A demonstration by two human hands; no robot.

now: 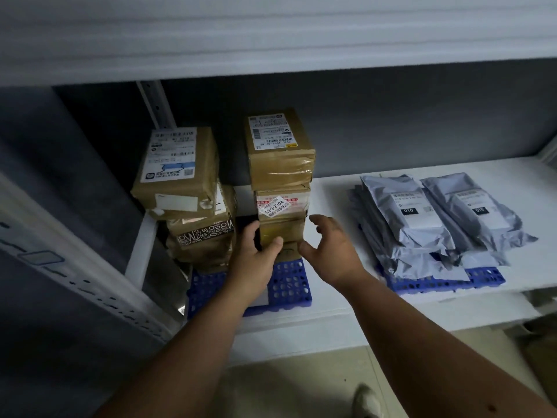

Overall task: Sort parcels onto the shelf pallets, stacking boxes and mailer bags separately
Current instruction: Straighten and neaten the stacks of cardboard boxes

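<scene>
A white shelf (331, 309) carries two blue pallets: boxes stacked on the left pallet (289, 285), grey mailer bags (437, 224) piled on the right pallet (482, 279). The left hand (256, 257) grips a low box (280, 230) in the right-hand stack, thumb on its front. The right hand (328, 251) hovers just beside it, fingers spread, holding nothing.

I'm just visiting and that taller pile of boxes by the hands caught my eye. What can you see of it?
The right stack is brown cardboard boxes piled upright on a blue perforated pallet on the white shelf. The top box bears a white label and glossy tape; the next carries a sticker reading 53-3-2304. The left hand holds a lower box; the right hand is open beside it.
</scene>
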